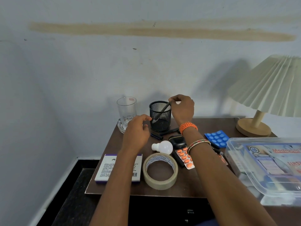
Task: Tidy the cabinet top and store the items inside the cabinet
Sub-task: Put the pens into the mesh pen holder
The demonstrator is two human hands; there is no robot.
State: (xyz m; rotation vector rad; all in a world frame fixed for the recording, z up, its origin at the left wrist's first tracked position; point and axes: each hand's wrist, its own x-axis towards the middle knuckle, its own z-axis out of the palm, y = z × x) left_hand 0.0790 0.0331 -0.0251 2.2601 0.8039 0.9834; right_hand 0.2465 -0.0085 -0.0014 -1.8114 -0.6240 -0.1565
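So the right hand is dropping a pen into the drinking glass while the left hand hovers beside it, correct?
Not quite. In the head view the right hand pinches the pen into the black mesh holder, not the drinking glass. The left hand does hover beside it.

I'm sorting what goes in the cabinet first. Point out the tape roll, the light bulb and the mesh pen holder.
tape roll (160,183), head view, front outer wall
light bulb (165,146), head view, white dome
mesh pen holder (160,123), head view, front mesh wall

Home bedside, pleated lamp (270,85), medicines.
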